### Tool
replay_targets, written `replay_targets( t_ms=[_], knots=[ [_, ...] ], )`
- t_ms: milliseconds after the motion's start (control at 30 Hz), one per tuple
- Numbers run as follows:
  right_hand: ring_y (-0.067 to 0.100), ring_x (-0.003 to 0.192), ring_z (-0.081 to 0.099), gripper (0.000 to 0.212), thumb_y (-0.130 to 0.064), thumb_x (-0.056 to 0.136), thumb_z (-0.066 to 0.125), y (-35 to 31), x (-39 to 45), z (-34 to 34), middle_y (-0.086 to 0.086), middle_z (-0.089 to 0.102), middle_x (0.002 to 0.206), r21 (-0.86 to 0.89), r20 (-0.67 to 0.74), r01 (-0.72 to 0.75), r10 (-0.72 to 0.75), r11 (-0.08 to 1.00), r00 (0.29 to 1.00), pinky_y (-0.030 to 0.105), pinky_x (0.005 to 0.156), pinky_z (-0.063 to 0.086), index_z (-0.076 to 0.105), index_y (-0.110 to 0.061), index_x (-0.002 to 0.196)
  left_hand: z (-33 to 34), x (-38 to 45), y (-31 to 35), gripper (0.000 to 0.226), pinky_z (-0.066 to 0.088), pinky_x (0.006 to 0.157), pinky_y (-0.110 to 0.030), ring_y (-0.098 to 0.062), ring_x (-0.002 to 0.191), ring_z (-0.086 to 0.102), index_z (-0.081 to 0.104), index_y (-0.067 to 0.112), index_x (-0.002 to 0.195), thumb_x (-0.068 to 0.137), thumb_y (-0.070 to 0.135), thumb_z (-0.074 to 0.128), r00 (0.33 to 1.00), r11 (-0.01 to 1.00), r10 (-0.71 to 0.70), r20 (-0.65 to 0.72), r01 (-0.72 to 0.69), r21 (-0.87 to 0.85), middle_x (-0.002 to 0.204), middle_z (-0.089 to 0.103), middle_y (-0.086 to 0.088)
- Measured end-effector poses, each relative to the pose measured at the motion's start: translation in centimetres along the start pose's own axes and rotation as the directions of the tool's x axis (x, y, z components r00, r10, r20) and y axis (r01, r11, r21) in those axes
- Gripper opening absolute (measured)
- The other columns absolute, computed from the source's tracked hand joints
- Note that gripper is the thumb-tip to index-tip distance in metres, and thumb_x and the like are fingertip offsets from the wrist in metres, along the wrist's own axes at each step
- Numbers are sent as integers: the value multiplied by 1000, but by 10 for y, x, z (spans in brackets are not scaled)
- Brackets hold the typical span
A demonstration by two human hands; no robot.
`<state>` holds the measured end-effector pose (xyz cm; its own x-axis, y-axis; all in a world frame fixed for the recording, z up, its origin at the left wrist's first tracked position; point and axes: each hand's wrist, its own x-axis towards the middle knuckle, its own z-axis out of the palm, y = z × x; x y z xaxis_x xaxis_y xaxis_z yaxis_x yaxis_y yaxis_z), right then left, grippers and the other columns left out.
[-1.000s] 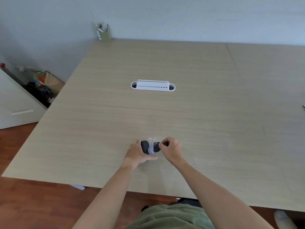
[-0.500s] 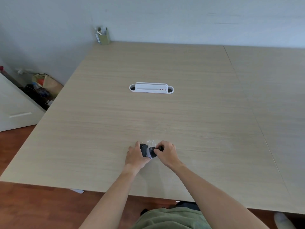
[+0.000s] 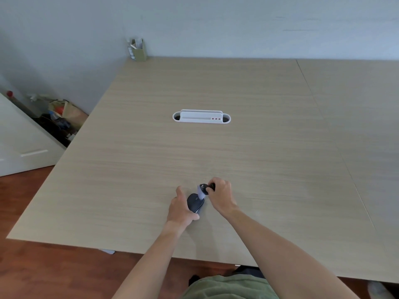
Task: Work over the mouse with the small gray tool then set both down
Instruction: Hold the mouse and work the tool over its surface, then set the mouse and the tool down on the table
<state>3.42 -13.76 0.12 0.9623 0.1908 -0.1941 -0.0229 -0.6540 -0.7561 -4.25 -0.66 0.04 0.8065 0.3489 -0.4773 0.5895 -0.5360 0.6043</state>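
A dark computer mouse (image 3: 195,202) lies on the light wooden table (image 3: 216,147) near its front edge. My left hand (image 3: 181,209) grips the mouse from its left side, thumb under its near end. My right hand (image 3: 220,196) is closed on a small gray tool (image 3: 204,189) with a dark handle and a pale gray head. The tool's pale head rests against the far right end of the mouse. Most of the handle is hidden inside my fingers.
A white oval cable tray (image 3: 201,117) with three red dots is set into the table's middle. An olive pen holder (image 3: 138,51) stands at the far left corner by the wall. Clutter and bags (image 3: 60,117) sit on the floor left of the table.
The mouse has turned so that its top shows fully. My right hand has lifted the tool from over the mouse toward its far right end.
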Motion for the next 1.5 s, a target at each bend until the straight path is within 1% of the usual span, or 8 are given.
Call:
replay_targets(
  t_ms=[133, 333, 467, 700, 800, 1033, 1167, 1500],
  knots=[
    [15, 66, 57, 4, -8, 79, 65, -14, 4, 9, 3, 67, 72, 84, 92, 13, -21, 996, 995, 15, 54, 39, 68, -8, 76, 0, -3, -2, 94, 54, 71, -34, -25, 97, 57, 29, 19, 129, 54, 11, 86, 998, 999, 52, -32, -53, -6, 109, 58, -5],
    [23, 66, 53, 10, -2, 83, 50, -2, 7, 10, 8, 62, 81, -91, 86, -14, 22, 996, 996, 33, 55, 42, 57, -8, 77, 1, -6, -6, 89, 53, 60, -35, -28, 83, 65, 26, 24, 124, 55, 14, 83, 999, 999, 51, -12, -51, -4, 90, 63, -6],
    [16, 65, 56, 6, -7, 74, 63, -4, 9, 10, 1, 66, 70, 40, 75, -20, 17, 999, 997, 9, 50, 38, 68, -10, 71, 2, -6, -8, 98, 48, 57, -23, -20, 85, 63, 27, 23, 132, 53, 15, 85, 998, 997, 62, -7, -62, -40, 97, 61, 0],
    [17, 58, 50, 7, -8, 77, 59, 8, 0, -2, 6, 62, 67, 30, -17, 0, 1, 1000, 1000, 36, 56, 44, 61, -6, 71, 3, -3, -13, 94, 45, 53, -20, -13, 76, 61, 33, 22, 126, 49, 20, 86, 999, 997, 50, -19, -51, -59, 89, 62, 1],
    [9, 57, 49, 4, -8, 75, 63, 12, -13, -3, -2, 60, 63, 41, 45, 42, -44, 998, 998, 23, 55, 38, 63, -8, 70, 7, -5, -14, 83, 47, 58, -20, -15, 83, 62, 39, 21, 121, 53, 25, 86, 997, 997, 53, -53, -56, -58, 94, 61, 3],
    [14, 57, 52, 7, -10, 80, 64, 12, -27, -11, -1, 61, 65, 109, -86, 12, -3, 994, 996, 27, 54, 42, 62, -8, 74, 16, -10, -13, 66, 47, 68, -24, -17, 90, 58, 49, 18, 111, 60, 42, 84, 988, 991, 132, -80, -133, -5, 100, 60, 3],
    [12, 54, 58, 3, -12, 75, 69, 17, -32, -10, -4, 63, 60, 207, 157, -105, 73, 973, 985, 24, 57, 47, 69, -13, 72, 22, -16, -19, 75, 49, 87, -30, -20, 107, 52, 43, 24, 130, 64, 32, 76, 979, 982, 187, -85, -183, 56, 111, 58, 4],
    [6, 56, 49, 18, -18, 78, 65, 46, -33, -8, -9, 55, 58, 64, -125, -4, 12, 998, 992, 15, 53, 39, 54, -23, 66, 10, -6, -16, 85, 47, 80, -22, -21, 103, 58, 43, 25, 141, 62, 31, 74, 982, 970, 188, 23, -190, 152, 110, 61, 2]
  ],
)
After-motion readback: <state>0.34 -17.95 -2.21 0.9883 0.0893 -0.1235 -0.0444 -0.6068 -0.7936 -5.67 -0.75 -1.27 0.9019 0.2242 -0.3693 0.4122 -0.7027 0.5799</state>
